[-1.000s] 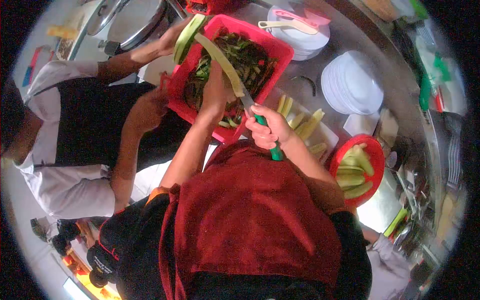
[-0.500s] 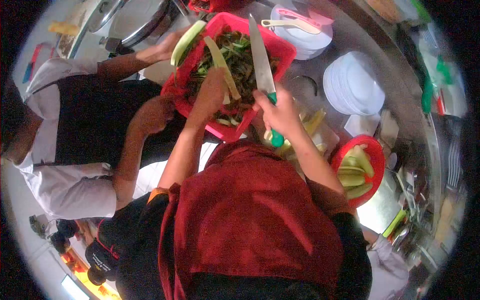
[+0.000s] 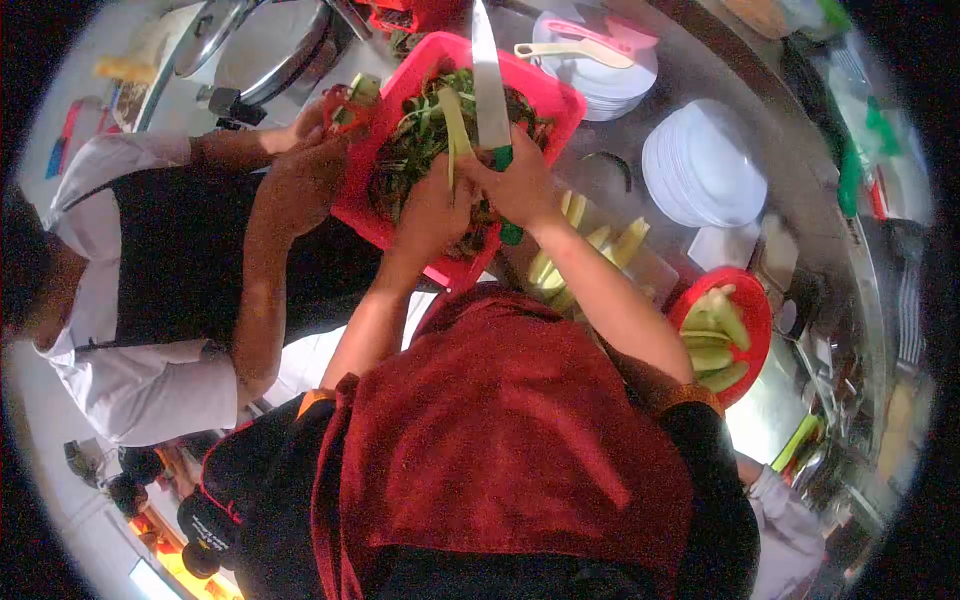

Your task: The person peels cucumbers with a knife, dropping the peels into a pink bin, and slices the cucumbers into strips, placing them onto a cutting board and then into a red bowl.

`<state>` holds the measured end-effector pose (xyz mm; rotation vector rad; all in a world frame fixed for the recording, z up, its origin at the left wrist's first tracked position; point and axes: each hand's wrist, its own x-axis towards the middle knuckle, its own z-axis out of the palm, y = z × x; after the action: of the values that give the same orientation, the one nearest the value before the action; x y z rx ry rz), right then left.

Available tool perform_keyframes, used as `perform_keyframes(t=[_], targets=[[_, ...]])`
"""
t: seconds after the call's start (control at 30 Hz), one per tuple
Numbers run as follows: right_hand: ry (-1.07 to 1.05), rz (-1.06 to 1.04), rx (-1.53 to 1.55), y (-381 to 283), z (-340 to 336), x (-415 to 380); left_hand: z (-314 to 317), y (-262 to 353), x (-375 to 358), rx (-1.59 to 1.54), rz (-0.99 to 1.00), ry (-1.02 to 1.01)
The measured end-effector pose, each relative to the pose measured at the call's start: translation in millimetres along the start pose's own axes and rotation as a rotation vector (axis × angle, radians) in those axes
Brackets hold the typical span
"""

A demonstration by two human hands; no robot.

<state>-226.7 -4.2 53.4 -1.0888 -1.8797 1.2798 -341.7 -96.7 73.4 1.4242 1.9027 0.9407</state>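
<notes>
My right hand (image 3: 522, 188) grips the green handle of a large knife (image 3: 488, 85), blade pointing away over the pink basket (image 3: 553, 100) of green peelings. My left hand (image 3: 430, 215) holds a long pale cucumber strip (image 3: 456, 125) upright right beside the knife. Both hands meet above the basket. Peeled cucumber pieces (image 3: 595, 250) lie on a white cutting board under my right forearm.
A co-worker in white sleeves and dark apron stands left, their hands (image 3: 318, 150) holding a red peeler and cucumber at the basket's edge. A red bowl (image 3: 748, 310) holds peeled cucumbers at right. White plates (image 3: 700, 165), a plate stack with spatulas (image 3: 590, 60) and a metal pot (image 3: 255, 45) surround.
My right hand brought the knife from below the basket up and left, next to my left hand. The co-worker's long cucumber is gone from view; their hands moved closer together.
</notes>
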Motion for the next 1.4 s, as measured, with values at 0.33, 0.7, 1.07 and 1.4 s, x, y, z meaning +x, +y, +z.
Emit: perform_keyframes(t=[0.33,0.7,1.07,1.4], targets=[[0.085,-0.199,-0.156,-22,-6,1,-1,-8,19,-0.377,0.043,0.076],[0.03,-0.092,-0.123,-36,-8,-8,-7,-9,17,-0.138,0.157,0.17],[0.107,-0.213,-0.191,-7,7,-4,8,-4,17,-0.106,-0.049,0.218],[-0.031,-0.122,-0.243,0,8,-4,16,-25,17,-0.12,-0.064,0.373]])
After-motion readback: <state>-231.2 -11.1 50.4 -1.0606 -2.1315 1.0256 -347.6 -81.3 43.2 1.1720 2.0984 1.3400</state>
